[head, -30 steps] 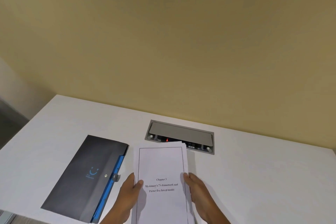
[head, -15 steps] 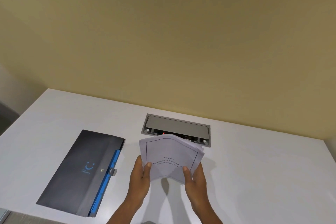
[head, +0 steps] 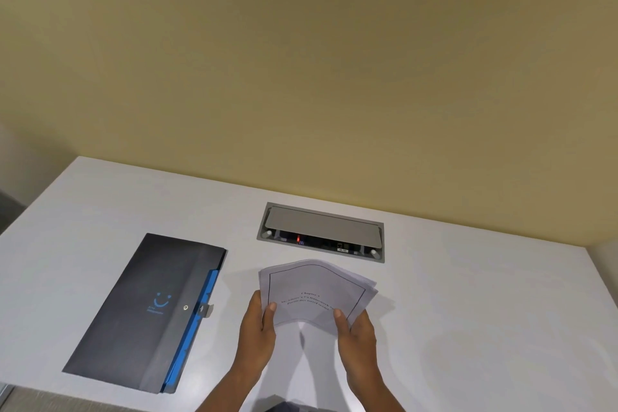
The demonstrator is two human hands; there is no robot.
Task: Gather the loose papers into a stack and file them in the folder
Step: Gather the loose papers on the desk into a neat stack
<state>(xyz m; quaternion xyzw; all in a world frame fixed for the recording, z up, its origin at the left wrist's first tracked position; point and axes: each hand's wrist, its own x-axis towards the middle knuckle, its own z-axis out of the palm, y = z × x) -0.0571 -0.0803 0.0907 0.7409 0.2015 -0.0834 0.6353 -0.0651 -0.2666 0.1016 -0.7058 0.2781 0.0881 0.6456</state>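
Starting over at your 9 o'clock: the folder (head: 147, 311) is lying flat on the white desk (head: 485, 294), flap closed, dark cover up with a little blue smiley logo; there's a blue edge (head: 194, 328) running down its right side and a small clasp tab (head: 206, 309) sticking out; can't tell what's inside since it's shut, but nothing pokes out.

Then your left hand (head: 259, 324): it's pinching the near left corner of the papers (head: 316, 293), thumb on top of the printed face, fingers wrapped underneath. The stack is held up off the desk at about 12 o'clock from your hands, bowed in the middle, and the sheets are fanned at the far right corner, so they're not square yet imo.

Right hand (head: 356, 328) mirrors it; thumb on top at the near right corner, fingers under.

What I'd do: loosen both grips a bit, stand the stack on a long edge and tap it on the desk till the fanned corner lines up; squeezing hard just keeps that bow in. After that you'll need one hand free to pop the clasp, so park the stack flat first.

At 1 o'clock past the papers there's a recessed cable box (head: 321, 232) in the desk, lid half open, a red light showing inside; keep the sheets out of that gap.
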